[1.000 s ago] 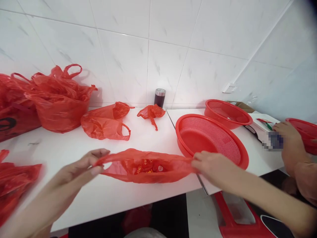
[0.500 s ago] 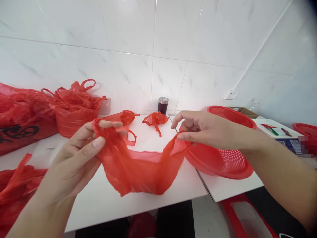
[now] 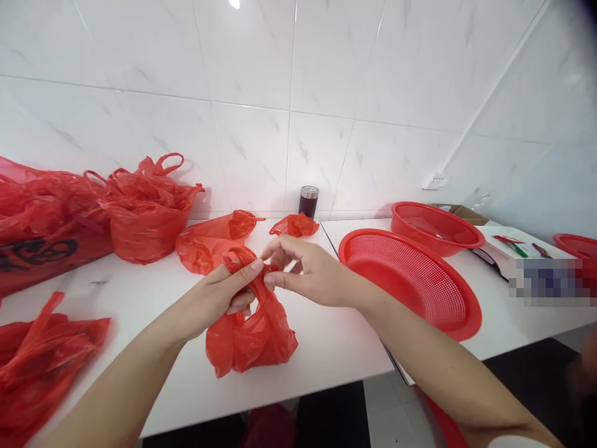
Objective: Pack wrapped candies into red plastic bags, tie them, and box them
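Observation:
A small red plastic bag (image 3: pixel 254 342) hangs from my two hands above the white table (image 3: pixel 336 348). My left hand (image 3: pixel 219 295) is closed on one of its handles, thumb pressed on top. Close against it, my right hand (image 3: pixel 308 270) pinches the top of the same bag between thumb and fingers. The handles are gathered together, and the fingers partly hide them. Just behind my hands lies another red plastic bag (image 3: pixel 200 246). A crumpled red bag (image 3: pixel 298 225) sits further back.
Left stand a red bag stuffed with bags (image 3: pixel 144 230) and a red sack (image 3: pixel 60 242); more bags (image 3: pixel 41 361) lie nearer. A dark tumbler (image 3: pixel 308 202) stands by the wall. Right are a red colander (image 3: pixel 420 280), a red basin (image 3: pixel 433 227) and a white scale (image 3: pixel 527 249).
My hands have come together, bringing the bag's two handles from stretched apart to gathered. The right hand moved left and the left hand moved right.

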Demonstrator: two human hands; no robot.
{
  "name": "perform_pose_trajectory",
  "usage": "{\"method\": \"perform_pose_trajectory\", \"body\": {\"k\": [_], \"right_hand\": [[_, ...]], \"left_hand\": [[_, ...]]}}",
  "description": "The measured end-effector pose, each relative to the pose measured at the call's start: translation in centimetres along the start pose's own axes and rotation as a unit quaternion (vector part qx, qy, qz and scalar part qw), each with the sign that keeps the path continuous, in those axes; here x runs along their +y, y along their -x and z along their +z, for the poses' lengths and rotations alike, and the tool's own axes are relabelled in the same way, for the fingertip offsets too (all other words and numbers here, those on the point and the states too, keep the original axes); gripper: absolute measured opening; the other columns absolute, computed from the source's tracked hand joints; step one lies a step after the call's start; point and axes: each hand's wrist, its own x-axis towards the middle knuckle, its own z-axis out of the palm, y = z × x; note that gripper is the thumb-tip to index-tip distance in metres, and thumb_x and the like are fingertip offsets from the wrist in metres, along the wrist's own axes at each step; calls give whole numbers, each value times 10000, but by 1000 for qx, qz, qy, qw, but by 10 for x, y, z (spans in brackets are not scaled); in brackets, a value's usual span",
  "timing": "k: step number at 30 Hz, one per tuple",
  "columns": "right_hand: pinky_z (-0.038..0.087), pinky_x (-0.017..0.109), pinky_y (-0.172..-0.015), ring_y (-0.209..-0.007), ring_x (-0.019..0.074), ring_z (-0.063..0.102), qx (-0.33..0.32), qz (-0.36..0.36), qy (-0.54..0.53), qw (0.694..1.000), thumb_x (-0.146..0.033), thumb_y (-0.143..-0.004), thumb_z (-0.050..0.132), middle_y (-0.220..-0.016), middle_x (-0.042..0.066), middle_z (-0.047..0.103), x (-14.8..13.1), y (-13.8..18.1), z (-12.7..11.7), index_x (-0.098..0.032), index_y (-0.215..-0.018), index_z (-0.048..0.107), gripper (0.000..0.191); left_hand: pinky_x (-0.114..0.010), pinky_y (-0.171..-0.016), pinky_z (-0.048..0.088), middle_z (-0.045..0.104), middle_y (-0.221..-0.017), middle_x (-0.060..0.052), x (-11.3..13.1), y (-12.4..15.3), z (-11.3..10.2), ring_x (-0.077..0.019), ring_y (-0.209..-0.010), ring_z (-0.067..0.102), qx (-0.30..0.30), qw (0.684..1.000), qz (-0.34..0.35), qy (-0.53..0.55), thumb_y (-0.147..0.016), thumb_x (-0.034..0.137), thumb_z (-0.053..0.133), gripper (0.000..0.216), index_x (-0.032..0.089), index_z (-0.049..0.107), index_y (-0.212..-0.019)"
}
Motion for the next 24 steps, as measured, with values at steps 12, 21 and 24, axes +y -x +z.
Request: {"method": "perform_pose_trajectory", "body": {"k": [12,21,24], "right_hand": [[447,316,-861,-925,147,570,115,-16,-64,991,-333,-962,489,-1007,21,627,14,39,46,-247,-1085,586,179],[419,264,-646,-657,116,489,16,129,-270,954,-433,-953,476,-777,-23,546,63,25,70,-277,-1188,579,300],[412,255,-640,-646,106,482,-19,137,-281,950,-397,-926,540,-753,-28,542,64,28,64,-248,-1117,605,251]], "left_hand": [[-266,-680,496,697,-817,-3,-9,12,-12,-167,-743,625,-62,986,85,-130,-821,215,612,96,232,699,-785],[-192,-568,443,653,-946,-2,-56,3,15,-102,-743,612,284,810,300,-417,-766,-11,411,270,202,571,-810],[-203,-732,501,617,-1084,-18,-61,5,15,-119,-938,622,256,830,307,-389,-817,-1,440,334,230,615,-982]]}}
